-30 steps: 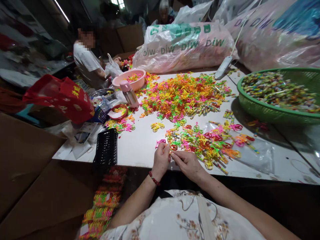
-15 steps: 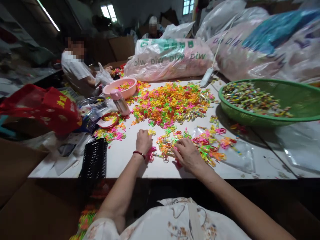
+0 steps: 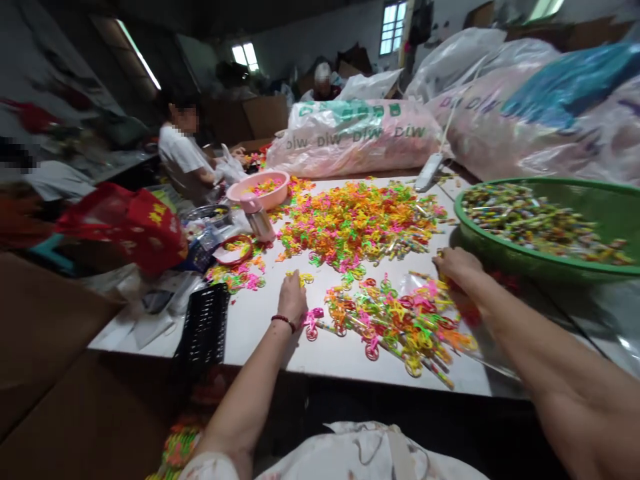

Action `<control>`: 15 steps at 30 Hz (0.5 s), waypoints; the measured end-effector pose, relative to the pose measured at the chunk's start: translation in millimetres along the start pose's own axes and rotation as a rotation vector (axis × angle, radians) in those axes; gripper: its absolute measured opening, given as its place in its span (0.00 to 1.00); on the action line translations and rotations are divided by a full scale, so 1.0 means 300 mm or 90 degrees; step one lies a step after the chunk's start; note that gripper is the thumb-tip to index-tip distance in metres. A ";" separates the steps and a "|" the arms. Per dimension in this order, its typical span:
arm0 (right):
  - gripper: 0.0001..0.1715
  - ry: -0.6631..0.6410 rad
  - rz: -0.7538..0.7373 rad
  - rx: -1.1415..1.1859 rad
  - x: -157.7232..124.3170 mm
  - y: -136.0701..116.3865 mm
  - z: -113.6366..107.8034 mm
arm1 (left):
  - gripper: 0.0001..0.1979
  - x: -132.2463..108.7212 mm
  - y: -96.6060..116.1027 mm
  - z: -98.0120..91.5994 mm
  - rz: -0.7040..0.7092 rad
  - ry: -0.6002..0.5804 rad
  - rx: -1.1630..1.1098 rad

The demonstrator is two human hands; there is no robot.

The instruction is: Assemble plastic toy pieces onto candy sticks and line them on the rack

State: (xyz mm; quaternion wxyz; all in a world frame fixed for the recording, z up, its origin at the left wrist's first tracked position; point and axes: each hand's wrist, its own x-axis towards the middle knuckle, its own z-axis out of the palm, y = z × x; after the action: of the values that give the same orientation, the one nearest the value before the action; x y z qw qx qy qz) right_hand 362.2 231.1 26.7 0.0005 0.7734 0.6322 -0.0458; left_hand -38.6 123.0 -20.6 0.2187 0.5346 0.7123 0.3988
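My left hand, with a dark red bead bracelet at the wrist, has its fingers curled around what looks like a yellow plastic toy bicycle. A pink toy bicycle lies right beside this hand. My right hand is over the table by the near-left rim of the green basin. Its fingers are bent together at the tips; what they pinch, if anything, is too small to make out. Between my hands lies a cluster of colourful toy bicycles with thin clear tubes.
A large heap of bright plastic pieces covers the middle of the table. To the left stand a pink bowl, a thermos flask and a black basket. Big plastic sacks line the back. A co-worker sits at the left.
My right hand has moved from the cluster of toys to the right, beside the green basin. The left hand stays near the same spot. The view has turned slightly to the left.
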 end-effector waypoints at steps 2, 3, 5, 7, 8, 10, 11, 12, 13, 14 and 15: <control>0.18 -0.012 -0.001 -0.005 0.030 -0.006 0.025 | 0.24 0.000 -0.006 -0.008 -0.052 0.009 -0.071; 0.18 -0.015 -0.002 -0.008 0.042 -0.012 0.038 | 0.24 -0.001 -0.009 -0.013 -0.082 0.008 -0.113; 0.20 -0.017 -0.002 -0.016 0.062 -0.026 0.057 | 0.22 -0.006 -0.012 -0.027 -0.138 -0.004 -0.209; 0.21 -0.021 -0.011 -0.024 0.076 -0.035 0.068 | 0.18 -0.019 -0.010 -0.047 -0.179 -0.028 -0.311; 0.21 -0.023 -0.017 -0.028 0.080 -0.037 0.070 | 0.17 -0.028 -0.007 -0.060 -0.194 -0.042 -0.359; 0.19 -0.024 -0.031 -0.033 0.078 -0.037 0.069 | 0.17 -0.051 0.005 -0.086 -0.218 -0.071 -0.445; 0.17 -0.018 -0.037 -0.035 0.073 -0.037 0.066 | 0.18 -0.063 0.011 -0.098 -0.229 -0.086 -0.481; 0.16 -0.005 -0.042 -0.037 0.066 -0.037 0.060 | 0.19 -0.075 0.019 -0.110 -0.238 -0.100 -0.511; 0.15 0.016 -0.044 -0.038 0.057 -0.039 0.052 | 0.19 -0.087 0.026 -0.120 -0.245 -0.111 -0.534; 0.15 0.041 -0.044 -0.039 0.047 -0.043 0.041 | 0.19 -0.099 0.033 -0.128 -0.252 -0.119 -0.556; 0.16 0.069 -0.042 -0.043 0.036 -0.050 0.027 | 0.19 -0.110 0.040 -0.135 -0.259 -0.126 -0.581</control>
State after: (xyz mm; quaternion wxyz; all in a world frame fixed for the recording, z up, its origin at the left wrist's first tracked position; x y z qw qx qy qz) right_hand 349.1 244.3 18.6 -0.0094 0.7531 0.6576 0.0177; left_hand -50.6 80.0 8.9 0.5695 0.2701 0.5315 0.5659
